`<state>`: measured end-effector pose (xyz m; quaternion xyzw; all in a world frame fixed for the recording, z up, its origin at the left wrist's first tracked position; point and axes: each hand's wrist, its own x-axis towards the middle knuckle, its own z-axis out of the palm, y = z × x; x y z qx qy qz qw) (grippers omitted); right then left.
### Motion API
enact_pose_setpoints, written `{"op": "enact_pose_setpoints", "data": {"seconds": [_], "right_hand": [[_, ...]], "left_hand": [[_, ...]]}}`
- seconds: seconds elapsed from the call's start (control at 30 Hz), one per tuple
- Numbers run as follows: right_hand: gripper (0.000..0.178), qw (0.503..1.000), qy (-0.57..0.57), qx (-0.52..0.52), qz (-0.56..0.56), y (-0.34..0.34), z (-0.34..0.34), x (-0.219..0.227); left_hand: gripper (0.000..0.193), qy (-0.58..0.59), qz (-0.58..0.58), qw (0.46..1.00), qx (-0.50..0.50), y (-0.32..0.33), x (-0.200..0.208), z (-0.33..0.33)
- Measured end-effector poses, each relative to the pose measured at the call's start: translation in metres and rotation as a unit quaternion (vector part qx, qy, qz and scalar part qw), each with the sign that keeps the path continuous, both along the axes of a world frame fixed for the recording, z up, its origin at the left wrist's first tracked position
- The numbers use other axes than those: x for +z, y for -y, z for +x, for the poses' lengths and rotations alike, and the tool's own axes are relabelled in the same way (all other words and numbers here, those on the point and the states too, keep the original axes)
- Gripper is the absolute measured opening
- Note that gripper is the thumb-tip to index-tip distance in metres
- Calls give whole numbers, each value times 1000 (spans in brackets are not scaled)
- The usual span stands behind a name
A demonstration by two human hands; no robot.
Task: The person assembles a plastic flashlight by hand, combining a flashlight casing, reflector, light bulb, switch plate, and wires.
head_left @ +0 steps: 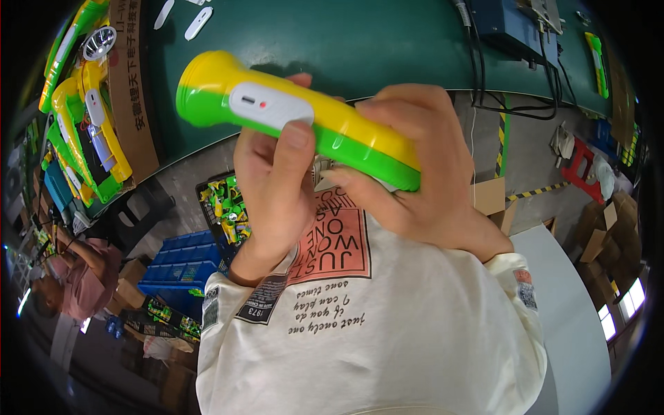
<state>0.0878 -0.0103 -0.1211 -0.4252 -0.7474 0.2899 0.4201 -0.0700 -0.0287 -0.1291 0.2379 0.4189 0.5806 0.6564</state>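
A yellow and green plastic flashlight (339, 117) is held tilted over the near edge of the green workbench (311, 41), its wide head at the upper left. Set into its side is a white switch panel (277, 105) with a dark slot and a red dot. My left hand (277, 183) is closed round the middle of the body, the thumb pressing at the panel's lower edge. The narrower tail end lies in the grip of my right hand (436, 180), fingers over the top and thumb below.
Several yellow-green flashlights (76, 131) lie beside a cardboard box flap (138, 90) at left. White panels (199, 23) rest at the bench's back. A blue device (508, 28) with black cables and another flashlight (596, 66) are at right. Blue crates (181, 266) and a co-worker (86, 273) are lower left.
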Motion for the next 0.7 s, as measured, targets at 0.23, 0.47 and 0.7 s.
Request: {"op": "enact_pose_setpoints", "data": {"seconds": [0.23,0.47,0.7], "right_hand": [[32,975,-125,36,-183,-3,16,-1],[29,981,-122,35,-145,-7,16,1],[31,988,-105,41,-107,-11,17,0]], "left_hand": [[69,13,-1,1000,-9,-20,-4,-3],[91,-54,48,996,-53,-17,-13,0],[98,-56,64,996,-35,-15,-16,3]]}}
